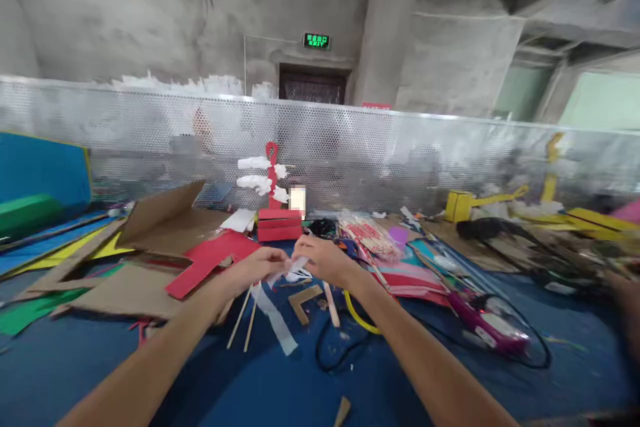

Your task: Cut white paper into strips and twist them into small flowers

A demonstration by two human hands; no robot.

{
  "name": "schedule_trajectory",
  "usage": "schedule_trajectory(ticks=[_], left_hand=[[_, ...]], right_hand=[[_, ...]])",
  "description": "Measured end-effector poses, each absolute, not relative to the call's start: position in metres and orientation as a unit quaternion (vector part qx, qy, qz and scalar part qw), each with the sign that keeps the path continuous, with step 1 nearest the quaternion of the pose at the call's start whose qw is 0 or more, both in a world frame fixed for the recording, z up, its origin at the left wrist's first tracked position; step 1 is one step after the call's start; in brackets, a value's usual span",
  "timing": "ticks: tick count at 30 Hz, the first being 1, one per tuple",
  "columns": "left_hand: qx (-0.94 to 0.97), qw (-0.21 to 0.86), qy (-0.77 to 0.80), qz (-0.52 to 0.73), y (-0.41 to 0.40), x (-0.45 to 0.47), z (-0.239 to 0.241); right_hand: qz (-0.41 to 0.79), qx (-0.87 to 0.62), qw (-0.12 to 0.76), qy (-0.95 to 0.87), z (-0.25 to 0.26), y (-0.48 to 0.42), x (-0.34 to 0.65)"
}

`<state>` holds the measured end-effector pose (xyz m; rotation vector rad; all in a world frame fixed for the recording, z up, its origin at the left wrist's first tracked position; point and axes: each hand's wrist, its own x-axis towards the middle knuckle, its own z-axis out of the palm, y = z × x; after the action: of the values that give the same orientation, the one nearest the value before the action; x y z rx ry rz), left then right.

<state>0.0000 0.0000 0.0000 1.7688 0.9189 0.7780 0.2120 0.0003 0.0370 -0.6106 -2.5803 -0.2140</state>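
My left hand [263, 263] and my right hand [319, 257] meet over the middle of the blue table, fingers pinched. Between the fingertips is a thin white tissue-like strip [300, 264], which both hands grip. Another whitish strip [277, 321] hangs or lies below my left hand. Two thin wooden sticks [251, 327] slant down beside it; whether the left hand holds them I cannot tell. Just behind the hands stands a red box [279, 225] with a red upright post [273, 177] bearing white, fluffy pieces.
Cardboard [130, 290] and a red cut-out piece [215, 260] lie to the left. A bag of sticks [373, 237], a purple glue gun [487, 330] and its black cable are on the right. A perforated metal screen [330, 147] borders the back. Another person's hand [623, 290] shows at far right.
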Motion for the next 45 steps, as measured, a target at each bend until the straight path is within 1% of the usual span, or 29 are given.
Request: schedule_trajectory(ticks=[10,14,21,28,36,41,45], left_hand=[[0.753,0.428,0.404,0.295,-0.004,0.0,0.005],[0.765,0.42,0.389,0.294,-0.003,-0.001,0.001],[0.769,0.439,0.364,0.288,-0.002,-0.001,0.0],[0.742,0.505,0.349,0.269,-0.013,0.003,0.012],[0.744,0.496,0.33,0.302,-0.021,0.005,0.019],[0.752,0.489,0.318,0.306,-0.023,0.007,0.022],[0.758,0.485,0.311,0.307,-0.023,0.008,0.022]], right_hand=[[-0.077,-0.218,0.218,-0.948,0.039,-0.003,0.213],[-0.049,-0.208,0.207,-0.955,0.039,-0.003,0.213],[0.035,-0.211,0.245,-0.946,0.039,-0.003,0.214],[0.176,-0.265,0.271,-0.909,0.043,-0.005,0.217],[0.236,-0.299,0.299,-0.875,0.044,-0.003,0.22],[0.293,-0.264,0.339,-0.854,0.047,-0.005,0.218],[0.304,-0.249,0.361,-0.846,0.047,-0.005,0.217]])
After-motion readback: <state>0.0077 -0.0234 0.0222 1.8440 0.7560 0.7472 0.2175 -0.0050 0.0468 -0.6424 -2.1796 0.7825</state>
